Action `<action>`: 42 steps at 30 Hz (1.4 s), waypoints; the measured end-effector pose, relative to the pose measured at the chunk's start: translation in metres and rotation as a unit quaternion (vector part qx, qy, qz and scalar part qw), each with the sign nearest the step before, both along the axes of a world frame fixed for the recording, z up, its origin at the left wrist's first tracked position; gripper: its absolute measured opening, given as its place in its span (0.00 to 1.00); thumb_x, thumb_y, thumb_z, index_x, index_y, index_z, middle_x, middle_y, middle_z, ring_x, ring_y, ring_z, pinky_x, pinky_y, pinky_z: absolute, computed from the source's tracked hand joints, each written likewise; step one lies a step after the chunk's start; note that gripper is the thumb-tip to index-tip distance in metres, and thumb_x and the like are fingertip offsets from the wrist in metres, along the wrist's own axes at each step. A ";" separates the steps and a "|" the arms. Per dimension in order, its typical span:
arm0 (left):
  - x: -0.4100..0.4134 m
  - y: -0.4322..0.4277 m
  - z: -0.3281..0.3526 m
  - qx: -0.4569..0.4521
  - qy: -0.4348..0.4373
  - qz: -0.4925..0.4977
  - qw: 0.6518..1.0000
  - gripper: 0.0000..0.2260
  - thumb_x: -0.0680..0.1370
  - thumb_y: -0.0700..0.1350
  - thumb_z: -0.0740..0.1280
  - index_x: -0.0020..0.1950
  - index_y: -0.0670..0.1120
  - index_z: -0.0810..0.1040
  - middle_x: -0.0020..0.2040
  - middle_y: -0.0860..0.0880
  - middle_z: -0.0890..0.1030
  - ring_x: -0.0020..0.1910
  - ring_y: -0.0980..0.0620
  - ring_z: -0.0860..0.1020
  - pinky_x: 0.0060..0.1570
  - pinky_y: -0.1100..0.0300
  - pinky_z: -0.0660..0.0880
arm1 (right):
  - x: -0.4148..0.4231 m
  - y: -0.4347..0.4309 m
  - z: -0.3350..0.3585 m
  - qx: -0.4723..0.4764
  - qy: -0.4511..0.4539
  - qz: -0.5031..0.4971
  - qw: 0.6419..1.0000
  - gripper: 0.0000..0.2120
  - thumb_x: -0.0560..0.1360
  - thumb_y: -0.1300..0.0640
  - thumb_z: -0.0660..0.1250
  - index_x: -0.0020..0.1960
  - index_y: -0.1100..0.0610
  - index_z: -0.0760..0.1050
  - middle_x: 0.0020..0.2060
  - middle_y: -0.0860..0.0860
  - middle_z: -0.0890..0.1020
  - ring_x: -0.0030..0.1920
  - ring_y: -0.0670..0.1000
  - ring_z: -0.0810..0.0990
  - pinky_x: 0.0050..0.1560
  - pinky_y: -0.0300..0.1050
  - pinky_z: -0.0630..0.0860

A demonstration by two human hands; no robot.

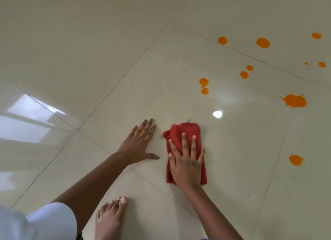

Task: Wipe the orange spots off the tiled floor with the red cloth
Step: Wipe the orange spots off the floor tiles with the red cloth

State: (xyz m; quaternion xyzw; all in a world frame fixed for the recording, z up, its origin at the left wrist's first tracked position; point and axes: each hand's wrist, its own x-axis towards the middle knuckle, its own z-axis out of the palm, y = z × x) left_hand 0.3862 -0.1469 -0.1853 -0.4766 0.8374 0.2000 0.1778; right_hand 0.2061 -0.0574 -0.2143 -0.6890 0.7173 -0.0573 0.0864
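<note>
A folded red cloth (180,134) lies flat on the glossy cream tiled floor (125,69). My right hand (186,161) presses palm-down on the cloth, fingers spread. My left hand (139,144) rests flat on the bare tile just left of the cloth, fingers apart, holding nothing. Several orange spots lie ahead and to the right: a pair (203,82) nearest the cloth, a large splat (294,101), one low at the right (295,160), and others farther off (263,42). The cloth touches none of them.
My bare foot (111,220) stands on the tile below the hands, with a white sleeve or garment (50,221) at the lower left. Thin grout lines cross the floor. A bright light reflection (217,113) sits just beyond the cloth.
</note>
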 end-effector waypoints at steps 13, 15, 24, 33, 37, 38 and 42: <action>0.038 0.058 0.006 0.028 0.022 0.030 0.999 0.56 0.61 0.79 0.53 0.71 0.46 0.29 0.73 0.46 0.29 0.70 0.54 0.26 0.70 0.57 0.30 | 0.020 0.061 0.004 0.019 0.013 0.203 0.979 0.22 0.77 0.44 0.53 0.70 0.37 0.62 0.74 0.51 0.62 0.73 0.63 0.56 0.67 0.69 0.54; 0.033 0.061 0.007 0.029 0.019 0.032 0.999 0.56 0.63 0.76 0.59 0.71 0.48 0.28 0.72 0.45 0.28 0.70 0.51 0.26 0.70 0.54 0.30 | -0.009 0.083 0.004 0.031 0.020 0.169 0.985 0.22 0.76 0.43 0.53 0.70 0.36 0.61 0.74 0.50 0.61 0.73 0.62 0.56 0.66 0.69 0.55; 0.007 0.049 0.012 0.057 -0.024 -0.013 0.998 0.57 0.64 0.65 0.70 0.69 0.49 0.27 0.68 0.44 0.24 0.69 0.46 0.26 0.69 0.50 0.31 | 0.001 0.001 0.005 0.025 0.010 0.079 0.997 0.23 0.77 0.45 0.51 0.72 0.40 0.60 0.74 0.52 0.59 0.74 0.63 0.54 0.67 0.70 0.51; -0.046 0.064 -0.002 0.016 0.038 0.046 0.998 0.57 0.58 0.80 0.48 0.75 0.45 0.38 0.73 0.43 0.31 0.71 0.45 0.30 0.71 0.48 0.38 | -0.109 0.046 0.005 0.042 0.033 -0.105 0.993 0.23 0.77 0.43 0.50 0.72 0.39 0.58 0.75 0.51 0.57 0.73 0.64 0.54 0.66 0.70 0.57; -0.090 0.066 -0.006 0.008 0.050 -0.018 0.999 0.56 0.56 0.82 0.38 0.74 0.47 0.36 0.73 0.46 0.30 0.72 0.44 0.31 0.71 0.46 0.38 | -0.095 0.036 0.008 0.035 0.010 -0.104 0.994 0.22 0.78 0.44 0.50 0.72 0.39 0.60 0.75 0.50 0.58 0.74 0.63 0.53 0.67 0.71 0.55; -0.101 0.065 -0.006 0.001 0.047 -0.031 0.998 0.56 0.55 0.81 0.37 0.73 0.47 0.34 0.72 0.46 0.29 0.72 0.44 0.31 0.71 0.47 0.37 | -0.092 0.061 0.007 0.039 0.013 -0.069 0.997 0.22 0.78 0.44 0.51 0.72 0.38 0.59 0.75 0.50 0.57 0.74 0.62 0.52 0.67 0.70 0.55; -0.133 0.059 -0.009 -0.012 0.046 -0.139 0.989 0.53 0.60 0.79 0.43 0.75 0.47 0.37 0.74 0.45 0.31 0.73 0.45 0.33 0.73 0.45 0.40 | -0.131 0.156 0.008 0.037 0.022 -0.121 0.992 0.23 0.77 0.44 0.53 0.71 0.36 0.58 0.74 0.48 0.57 0.75 0.58 0.52 0.68 0.68 0.56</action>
